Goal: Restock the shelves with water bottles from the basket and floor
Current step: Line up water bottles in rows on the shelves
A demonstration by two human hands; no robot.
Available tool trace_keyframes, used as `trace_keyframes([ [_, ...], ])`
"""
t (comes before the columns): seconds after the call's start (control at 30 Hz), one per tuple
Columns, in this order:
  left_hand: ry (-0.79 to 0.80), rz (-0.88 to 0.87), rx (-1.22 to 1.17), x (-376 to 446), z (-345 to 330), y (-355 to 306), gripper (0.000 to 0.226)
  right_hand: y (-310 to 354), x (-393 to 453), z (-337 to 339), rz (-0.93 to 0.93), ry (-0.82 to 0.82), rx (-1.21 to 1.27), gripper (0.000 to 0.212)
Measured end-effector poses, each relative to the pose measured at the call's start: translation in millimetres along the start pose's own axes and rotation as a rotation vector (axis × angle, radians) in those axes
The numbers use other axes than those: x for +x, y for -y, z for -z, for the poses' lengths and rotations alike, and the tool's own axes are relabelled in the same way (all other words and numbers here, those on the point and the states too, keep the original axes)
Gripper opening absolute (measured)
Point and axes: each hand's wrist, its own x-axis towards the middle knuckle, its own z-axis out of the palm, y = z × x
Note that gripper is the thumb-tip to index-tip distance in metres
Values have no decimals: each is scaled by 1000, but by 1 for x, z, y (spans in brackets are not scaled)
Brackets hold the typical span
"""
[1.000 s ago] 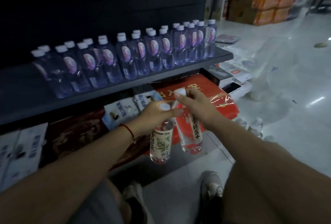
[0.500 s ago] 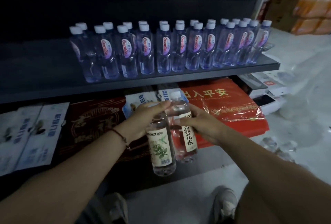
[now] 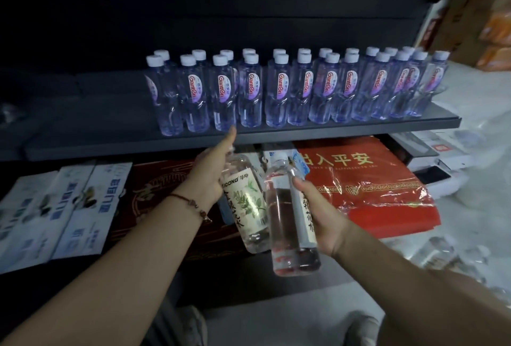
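Gripping one bottle [image 3: 250,204] in my left hand [image 3: 210,179], another [image 3: 290,215] in my right hand [image 3: 323,215]; rigid, probably slick, mid-body holds best.

Two clear labelled bottles [image 3: 293,215] tilted, held below shelf [image 3: 276,135] of upright bottles [image 3: 279,91].

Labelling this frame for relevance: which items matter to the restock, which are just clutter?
Job:
- left hand, grip on leaf-label bottle
- right hand, grip on clear bottle
- shelf
- shelved bottle rows

Clutter:
- red mat, below the shelf
- blue-and-white packs
- cartons, far right
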Motion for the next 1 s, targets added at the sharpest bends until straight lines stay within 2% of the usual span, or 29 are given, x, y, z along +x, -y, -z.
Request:
trace_keyframes([
  [0.07, 119, -22, -127, -6, 3, -1, 57, 5, -1, 0, 40, 59, 61, 69],
  [0.13, 361, 54, -214, -19, 4, 10, 54, 12, -4, 4, 60, 110, 112, 72],
  [0.2, 420, 59, -38, -29, 5, 31, 69, 17, -10, 4, 73, 155, 80, 70],
  [0.27, 332, -3, 149, -37, 4, 42, 85, 19, -17, 0, 81, 169, 23, 69],
  [0.3, 295, -43, 213, -40, 2, 43, 84, 20, -19, -3, 89, 160, -2, 65],
  [0.4, 197, -166, 347, -46, -2, 26, 57, 24, -25, -19, 202, 77, -88, 46],
  [0.47, 149, -259, 411, -49, -3, 6, 55, 31, -30, -37, 304, 13, -180, 39],
  [0.67, 90, -618, 590, -68, -2, -101, 71, 93, -56, -102, 607, -127, -439, 48],
  [0.77, 80, -759, 675, -83, 1, -162, 84, 138, -74, -142, 727, -150, -520, 39],
  [0.93, 69, -845, 719, -96, 13, -255, 89, 214, -102, -219, 888, -103, -608, 32],
  [1.0, 38, -863, 724, -94, 21, -284, 103, 239, -105, -245, 925, -62, -583, 33],
])
